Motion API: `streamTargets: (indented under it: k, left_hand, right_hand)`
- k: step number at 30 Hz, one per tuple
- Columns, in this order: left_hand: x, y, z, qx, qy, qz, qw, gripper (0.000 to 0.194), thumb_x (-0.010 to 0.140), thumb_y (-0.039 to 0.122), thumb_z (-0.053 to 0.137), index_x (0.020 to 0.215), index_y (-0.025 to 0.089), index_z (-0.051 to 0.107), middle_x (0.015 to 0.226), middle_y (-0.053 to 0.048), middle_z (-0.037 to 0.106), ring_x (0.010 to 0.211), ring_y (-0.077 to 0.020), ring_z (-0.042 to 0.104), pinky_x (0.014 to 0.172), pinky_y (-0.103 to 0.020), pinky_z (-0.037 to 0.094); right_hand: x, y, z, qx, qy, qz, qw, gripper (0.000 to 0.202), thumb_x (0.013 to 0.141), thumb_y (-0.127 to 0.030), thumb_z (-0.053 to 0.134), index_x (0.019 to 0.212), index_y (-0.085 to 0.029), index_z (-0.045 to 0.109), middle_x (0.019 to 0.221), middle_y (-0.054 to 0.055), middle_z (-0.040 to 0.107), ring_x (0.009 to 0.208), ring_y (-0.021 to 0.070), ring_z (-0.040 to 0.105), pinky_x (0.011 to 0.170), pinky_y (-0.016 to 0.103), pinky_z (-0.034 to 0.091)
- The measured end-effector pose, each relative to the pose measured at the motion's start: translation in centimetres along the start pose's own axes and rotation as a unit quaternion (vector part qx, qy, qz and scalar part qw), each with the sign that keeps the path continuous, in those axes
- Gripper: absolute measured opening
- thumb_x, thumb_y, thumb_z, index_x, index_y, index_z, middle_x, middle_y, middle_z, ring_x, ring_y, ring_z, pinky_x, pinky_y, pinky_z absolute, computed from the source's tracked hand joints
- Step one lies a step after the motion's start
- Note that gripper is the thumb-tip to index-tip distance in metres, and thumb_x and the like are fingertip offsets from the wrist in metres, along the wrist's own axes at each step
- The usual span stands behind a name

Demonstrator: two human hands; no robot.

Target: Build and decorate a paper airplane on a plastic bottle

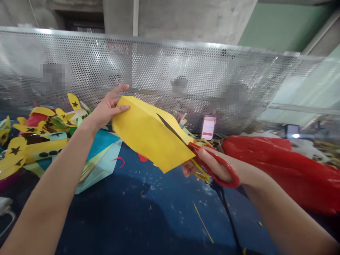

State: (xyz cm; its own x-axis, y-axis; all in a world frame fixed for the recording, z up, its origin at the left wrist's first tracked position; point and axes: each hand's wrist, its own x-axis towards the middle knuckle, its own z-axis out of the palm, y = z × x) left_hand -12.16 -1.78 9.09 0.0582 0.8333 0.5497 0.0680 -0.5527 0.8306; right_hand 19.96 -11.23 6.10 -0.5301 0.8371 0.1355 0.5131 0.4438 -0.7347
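A sheet of yellow paper or thin foam (148, 136) is held up above the blue tabletop, tilted down toward the right. My left hand (107, 108) pinches its upper left corner between thumb and fingers, the index finger stretched past the edge. Scissors (225, 173) with a red loop and a yellow loop are in my right hand (216, 164), the thumb through the red loop. The dark upper blade lies across the sheet's face from its right end, near the upper edge; the lower blade is hidden behind the sheet.
On the left lie yellow cut-outs with black stars (16, 150) and a pale blue folder of sheets (106, 170). A red plastic bag (276, 170) lies on the right. A lit phone (208, 127) stands before a perforated metal panel (156, 67). Scraps dot the blue tabletop (119, 216).
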Motion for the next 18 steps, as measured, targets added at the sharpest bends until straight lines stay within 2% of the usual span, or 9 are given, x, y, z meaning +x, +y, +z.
streamTargets:
  k: [2,4,7,11,14,18]
  left_hand:
    - [-0.3,0.7,-0.6,-0.009,-0.015,-0.003,1.000,0.053,0.067,0.026,0.082,0.118,0.026,0.068,0.110,-0.006,0.072,0.107,-0.0320,0.067,0.087,-0.042,0.059]
    - [-0.5,1.1,-1.2,-0.005,-0.031,-0.005,0.999,0.045,0.064,0.028,0.084,0.108,0.025,0.073,0.112,-0.006,0.071,0.106,-0.0315,0.067,0.087,-0.039,0.059]
    - [-0.8,1.3,-2.1,0.033,-0.060,-0.023,0.997,0.035,0.063,0.033,0.085,0.096,0.022,0.078,0.102,-0.007,0.074,0.098,-0.0318,0.069,0.080,-0.037,0.061]
    - [-1.0,1.7,-2.7,0.078,-0.103,-0.066,0.989,0.040,0.065,0.036,0.084,0.102,0.021,0.078,0.090,-0.006,0.074,0.090,-0.0310,0.072,0.073,-0.036,0.062]
    - [-1.1,2.1,-2.8,0.122,-0.145,-0.081,0.978,0.044,0.069,0.038,0.081,0.111,0.025,0.075,0.094,-0.003,0.075,0.093,-0.0279,0.072,0.078,-0.034,0.061]
    - [-1.1,2.4,-2.9,0.184,-0.205,-0.055,0.960,0.048,0.075,0.043,0.075,0.121,0.031,0.070,0.105,0.001,0.074,0.098,-0.0245,0.071,0.083,-0.031,0.059]
  right_hand:
    - [-0.1,-0.3,-0.8,-0.006,-0.084,-0.020,0.996,0.078,0.084,-0.082,0.023,0.080,-0.017,0.067,0.085,0.016,0.073,0.079,0.0219,0.071,0.072,0.032,0.057]
    - [-0.2,-0.4,-1.1,-0.030,-0.112,-0.038,0.993,0.081,0.084,-0.082,0.020,0.088,-0.017,0.068,0.091,0.017,0.072,0.084,0.0233,0.071,0.078,0.034,0.057]
    - [-0.3,-0.1,-1.1,-0.081,-0.095,-0.068,0.990,0.078,0.085,-0.082,0.021,0.088,-0.020,0.068,0.088,0.015,0.069,0.082,0.0233,0.068,0.077,0.034,0.057]
    - [-0.5,0.7,-0.5,-0.142,-0.049,-0.084,0.985,0.070,0.088,-0.078,0.018,0.079,-0.024,0.063,0.076,0.011,0.063,0.068,0.0217,0.062,0.065,0.035,0.056]
    - [-0.4,0.8,0.0,-0.168,-0.052,-0.084,0.981,0.069,0.088,-0.077,0.013,0.079,-0.025,0.059,0.074,0.009,0.061,0.065,0.0224,0.061,0.060,0.037,0.057]
    - [-0.1,0.9,0.6,-0.175,-0.047,-0.064,0.981,0.067,0.089,-0.075,0.013,0.079,-0.025,0.057,0.076,0.008,0.064,0.068,0.0247,0.063,0.065,0.042,0.059]
